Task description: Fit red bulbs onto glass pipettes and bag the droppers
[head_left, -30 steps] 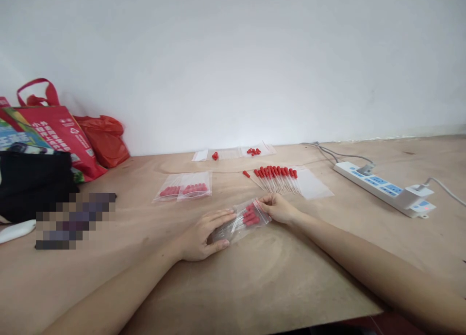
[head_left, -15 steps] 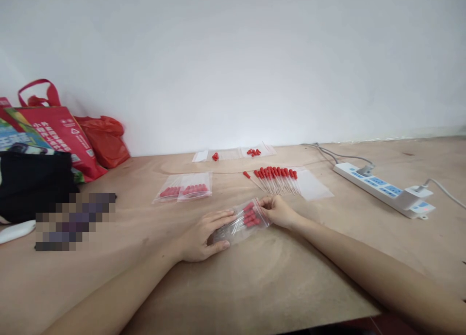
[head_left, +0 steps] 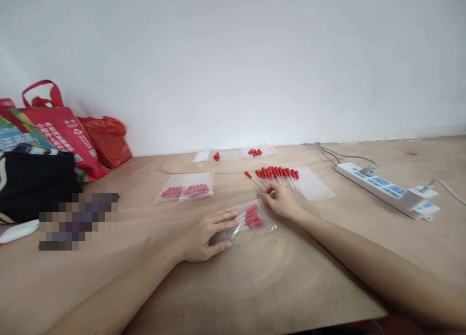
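My left hand (head_left: 207, 235) lies with spread fingers on a clear zip bag (head_left: 233, 233), pressing it to the table. Inside this bag are several droppers with red rubber bulbs (head_left: 253, 216) and clear stems. Just beyond the bag's zip edge, my right hand (head_left: 280, 200) has curled fingers close to the tips of loose droppers; whether anything is between them is hidden. Those loose droppers (head_left: 280, 172) lie in a row, red bulbs toward the wall, partly on another clear bag (head_left: 317, 184). One dropper (head_left: 248, 175) lies slightly apart at the row's left.
Two filled zip bags (head_left: 185, 192) lie left of centre. Near the wall rests a bag with small red bulbs (head_left: 255, 152). A white power strip (head_left: 382, 184) with cables is at right. Red shopping bags (head_left: 65, 136) and a black bag (head_left: 36, 184) stand at left.
My right hand has let go of the bag's zip edge and moved slightly up and right, toward the loose droppers. The left hand stays on the bag.
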Demonstrator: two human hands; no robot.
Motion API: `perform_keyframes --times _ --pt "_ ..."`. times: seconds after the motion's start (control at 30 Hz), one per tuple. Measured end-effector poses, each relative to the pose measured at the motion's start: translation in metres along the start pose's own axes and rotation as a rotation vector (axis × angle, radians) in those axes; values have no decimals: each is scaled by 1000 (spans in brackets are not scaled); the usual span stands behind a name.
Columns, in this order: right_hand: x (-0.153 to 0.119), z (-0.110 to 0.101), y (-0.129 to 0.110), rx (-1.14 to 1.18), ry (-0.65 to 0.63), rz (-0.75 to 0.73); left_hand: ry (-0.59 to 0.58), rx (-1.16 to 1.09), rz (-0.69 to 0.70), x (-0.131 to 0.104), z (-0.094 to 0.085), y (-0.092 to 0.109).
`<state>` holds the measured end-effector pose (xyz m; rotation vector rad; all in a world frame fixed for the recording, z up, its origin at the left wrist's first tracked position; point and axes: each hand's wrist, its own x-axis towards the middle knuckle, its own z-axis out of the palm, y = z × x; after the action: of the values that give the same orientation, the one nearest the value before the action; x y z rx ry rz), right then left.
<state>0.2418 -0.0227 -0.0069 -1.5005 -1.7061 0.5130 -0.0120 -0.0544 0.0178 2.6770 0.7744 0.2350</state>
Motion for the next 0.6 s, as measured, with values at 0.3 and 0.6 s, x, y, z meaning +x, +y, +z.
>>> perform_keyframes --times 0.3,0.6 --pt "24 12 -17 -335 -137 -68 -36 105 9 0 2 3" --pt "61 25 -26 -612 -95 162 -29 148 4 -2 0 5"
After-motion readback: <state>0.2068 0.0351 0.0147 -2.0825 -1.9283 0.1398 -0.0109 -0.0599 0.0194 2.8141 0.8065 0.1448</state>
